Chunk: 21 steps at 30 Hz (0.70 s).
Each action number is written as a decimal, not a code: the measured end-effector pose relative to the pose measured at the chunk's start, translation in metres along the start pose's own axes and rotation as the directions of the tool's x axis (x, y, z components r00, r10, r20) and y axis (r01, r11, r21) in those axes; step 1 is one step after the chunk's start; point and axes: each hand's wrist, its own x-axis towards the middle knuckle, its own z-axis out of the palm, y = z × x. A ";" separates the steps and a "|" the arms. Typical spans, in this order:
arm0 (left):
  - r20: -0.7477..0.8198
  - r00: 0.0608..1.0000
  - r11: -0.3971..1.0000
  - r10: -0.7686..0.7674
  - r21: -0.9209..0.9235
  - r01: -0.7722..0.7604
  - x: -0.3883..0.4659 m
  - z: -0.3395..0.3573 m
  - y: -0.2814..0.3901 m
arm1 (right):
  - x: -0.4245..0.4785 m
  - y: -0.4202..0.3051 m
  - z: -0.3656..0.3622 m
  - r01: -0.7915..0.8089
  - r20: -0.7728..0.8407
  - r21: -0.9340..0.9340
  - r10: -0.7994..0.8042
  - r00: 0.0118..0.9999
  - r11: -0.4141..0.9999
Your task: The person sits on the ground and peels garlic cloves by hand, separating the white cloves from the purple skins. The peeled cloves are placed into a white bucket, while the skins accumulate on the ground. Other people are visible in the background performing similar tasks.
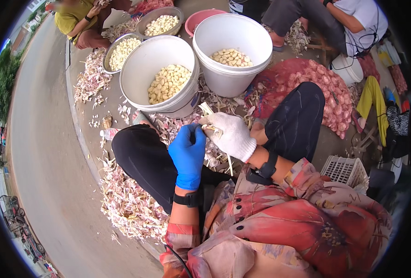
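My left hand [187, 147], in a blue glove, has its thumb and forefinger tips together against the garlic; whether something is pinched between them is hidden. Wearing a white knit glove, my right hand [229, 136] is closed around a piece of garlic [210, 128] with a pale dry stalk [205, 108] sticking up past the fingers. Both hands meet above a heap of garlic skins [172, 129] between my knees. Beyond them stand two white buckets, the left bucket [131, 74] and the right bucket [219, 81], each with peeled cloves [169, 83] at the bottom.
A red mesh sack of garlic bulbs [325, 92] lies beyond my right knee. Metal bowls [107, 62] of cloves and a pink basin [191, 21] sit behind the buckets. Skins [132, 205] and a plastic bottle [109, 133] lie left, a white crate [344, 170] right. Other people sit nearby.
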 end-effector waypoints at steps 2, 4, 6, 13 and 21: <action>0.000 0.980 0.938 -0.199 -0.289 0.190 0.003 -0.004 -0.012 | 0.001 -0.010 -0.003 -0.238 0.054 0.406 0.236 0.970 0.883; 0.068 0.947 0.825 -0.315 -0.473 0.309 0.009 -0.004 -0.025 | 0.005 -0.017 -0.009 -0.186 0.029 0.593 0.209 0.977 0.784; 0.202 0.918 0.702 -0.340 -0.595 0.391 0.009 -0.007 -0.017 | 0.005 -0.015 -0.011 -0.244 0.117 0.691 0.227 0.967 0.681; 0.253 0.941 0.733 -0.224 -0.593 0.334 0.006 0.000 -0.004 | -0.003 0.001 -0.002 -0.272 0.085 0.603 0.279 0.957 0.750; 0.166 0.966 0.827 -0.199 -0.501 0.256 0.003 0.009 -0.006 | 0.002 -0.006 -0.001 -0.041 -0.128 0.383 0.097 0.987 0.923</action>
